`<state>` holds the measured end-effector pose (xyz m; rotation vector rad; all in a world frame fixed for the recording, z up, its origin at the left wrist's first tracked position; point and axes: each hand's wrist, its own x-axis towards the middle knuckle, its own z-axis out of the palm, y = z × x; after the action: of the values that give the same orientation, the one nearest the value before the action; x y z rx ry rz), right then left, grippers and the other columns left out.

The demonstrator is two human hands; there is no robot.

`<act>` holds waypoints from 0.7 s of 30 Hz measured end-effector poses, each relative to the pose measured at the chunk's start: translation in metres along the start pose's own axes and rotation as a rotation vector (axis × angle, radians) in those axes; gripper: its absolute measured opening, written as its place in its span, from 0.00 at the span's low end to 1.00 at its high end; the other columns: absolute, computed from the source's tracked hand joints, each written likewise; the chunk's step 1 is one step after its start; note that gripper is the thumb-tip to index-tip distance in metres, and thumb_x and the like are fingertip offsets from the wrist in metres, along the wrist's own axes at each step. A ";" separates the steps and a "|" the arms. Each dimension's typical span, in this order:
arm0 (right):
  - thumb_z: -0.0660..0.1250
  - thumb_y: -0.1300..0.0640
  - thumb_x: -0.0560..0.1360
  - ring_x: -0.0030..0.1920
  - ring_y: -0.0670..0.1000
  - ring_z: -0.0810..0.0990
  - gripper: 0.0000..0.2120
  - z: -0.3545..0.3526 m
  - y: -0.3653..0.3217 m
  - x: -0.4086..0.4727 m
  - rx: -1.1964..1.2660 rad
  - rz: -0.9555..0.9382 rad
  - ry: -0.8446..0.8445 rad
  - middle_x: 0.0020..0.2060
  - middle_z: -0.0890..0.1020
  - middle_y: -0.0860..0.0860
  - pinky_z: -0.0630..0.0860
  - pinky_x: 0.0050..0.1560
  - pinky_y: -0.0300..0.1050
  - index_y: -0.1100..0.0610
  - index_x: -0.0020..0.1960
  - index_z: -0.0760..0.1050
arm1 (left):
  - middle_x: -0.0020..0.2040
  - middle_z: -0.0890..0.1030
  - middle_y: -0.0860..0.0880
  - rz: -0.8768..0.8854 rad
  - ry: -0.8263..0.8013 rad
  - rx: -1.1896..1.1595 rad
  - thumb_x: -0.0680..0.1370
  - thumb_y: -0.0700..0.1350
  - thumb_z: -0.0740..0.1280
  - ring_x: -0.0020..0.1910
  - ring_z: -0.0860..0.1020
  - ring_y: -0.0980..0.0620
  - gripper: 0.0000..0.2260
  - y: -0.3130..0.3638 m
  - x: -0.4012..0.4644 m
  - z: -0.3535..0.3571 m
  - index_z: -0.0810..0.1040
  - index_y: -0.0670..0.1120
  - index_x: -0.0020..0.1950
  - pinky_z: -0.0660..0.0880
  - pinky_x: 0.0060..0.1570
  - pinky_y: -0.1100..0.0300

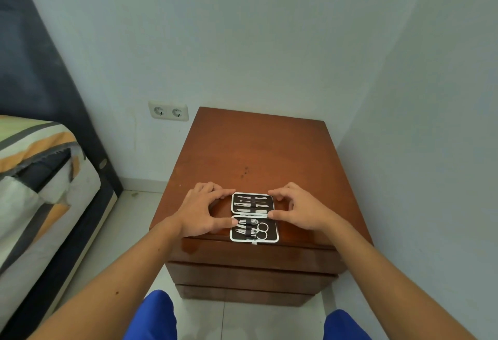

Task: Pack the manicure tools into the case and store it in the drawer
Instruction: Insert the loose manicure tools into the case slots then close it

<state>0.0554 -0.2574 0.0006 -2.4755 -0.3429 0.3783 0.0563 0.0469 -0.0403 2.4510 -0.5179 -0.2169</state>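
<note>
A dark manicure case with a silver rim lies spread flat at the front edge of the wooden nightstand top. Metal tools sit strapped in both halves, with small scissors in the near half. My left hand rests against the case's left side, its thumb touching the near half and its fingers at the far left corner. My right hand touches the right side, thumb at the hinge line and fingers at the far right corner. The top drawer below the case is closed.
The nightstand stands in a room corner, with walls behind it and to its right. Two more closed drawer fronts sit below the top one. A bed with a striped cover stands to the left. A double wall socket is behind.
</note>
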 end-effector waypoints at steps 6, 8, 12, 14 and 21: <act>0.82 0.52 0.71 0.40 0.40 0.74 0.26 -0.003 -0.006 0.012 0.031 0.040 -0.043 0.55 0.78 0.45 0.70 0.47 0.38 0.47 0.64 0.75 | 0.57 0.75 0.65 -0.065 0.130 -0.099 0.71 0.70 0.73 0.64 0.67 0.58 0.28 0.009 0.001 0.003 0.77 0.64 0.69 0.62 0.69 0.53; 0.82 0.55 0.70 0.37 0.43 0.77 0.26 -0.001 -0.009 0.010 0.088 0.046 -0.023 0.54 0.82 0.47 0.73 0.43 0.39 0.47 0.62 0.73 | 0.55 0.80 0.64 -0.106 0.218 -0.172 0.74 0.58 0.79 0.61 0.69 0.60 0.20 0.018 0.002 0.007 0.79 0.64 0.64 0.63 0.70 0.49; 0.82 0.60 0.69 0.37 0.44 0.78 0.25 0.002 -0.017 0.005 0.097 0.003 0.059 0.46 0.84 0.48 0.78 0.42 0.41 0.49 0.58 0.71 | 0.52 0.85 0.61 -0.097 0.260 -0.290 0.72 0.50 0.82 0.59 0.78 0.63 0.19 0.027 0.000 0.011 0.79 0.62 0.59 0.65 0.72 0.46; 0.79 0.62 0.71 0.38 0.44 0.78 0.22 0.001 -0.021 0.003 0.109 -0.023 0.111 0.45 0.83 0.47 0.80 0.44 0.45 0.49 0.57 0.72 | 0.51 0.85 0.60 -0.071 0.287 -0.344 0.72 0.44 0.82 0.54 0.83 0.60 0.19 0.030 -0.001 0.009 0.79 0.59 0.57 0.74 0.67 0.48; 0.77 0.64 0.74 0.42 0.48 0.81 0.14 0.010 -0.016 -0.019 0.162 -0.122 0.277 0.43 0.83 0.47 0.82 0.49 0.46 0.47 0.50 0.79 | 0.48 0.87 0.60 -0.024 0.391 -0.418 0.76 0.38 0.78 0.51 0.85 0.57 0.13 0.043 -0.025 0.017 0.84 0.55 0.54 0.78 0.56 0.64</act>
<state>0.0315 -0.2461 0.0061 -2.2962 -0.3319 0.0104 0.0154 0.0163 -0.0266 2.0204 -0.2409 0.1345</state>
